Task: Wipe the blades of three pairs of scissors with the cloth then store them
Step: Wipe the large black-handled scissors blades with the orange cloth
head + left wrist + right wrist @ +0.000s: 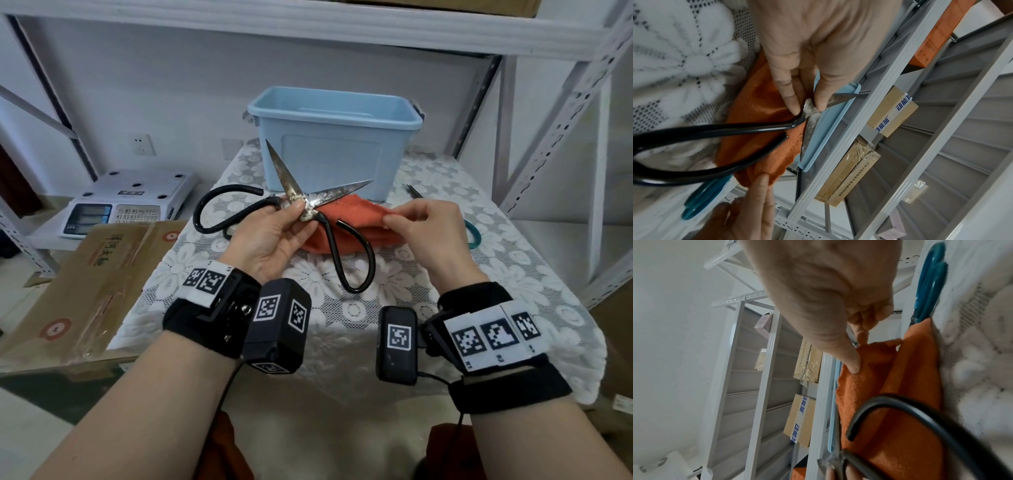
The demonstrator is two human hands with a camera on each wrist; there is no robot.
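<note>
Lace tablecloth (394,294); scissors (310,205) spread, tips toward bin (337,137).

Bin (334,137) at rear of table (394,308). Cloth (356,219) before it, mid-table. Large scissors (301,205) held open above cloth, left hand (270,236) at pivot; right hand (428,229) on cloth's right edge. Second scissors (474,234) right of cloth. Scale (126,202) left, off table.

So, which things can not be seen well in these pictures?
- Teal-handled scissors: head view, mostly behind the right hand.
- Third pair: dark tips only, head view.
- Inside of the light blue plastic bin: its front wall hides it.
- Orange cloth: its lower part is cut off in the right wrist view.
</note>
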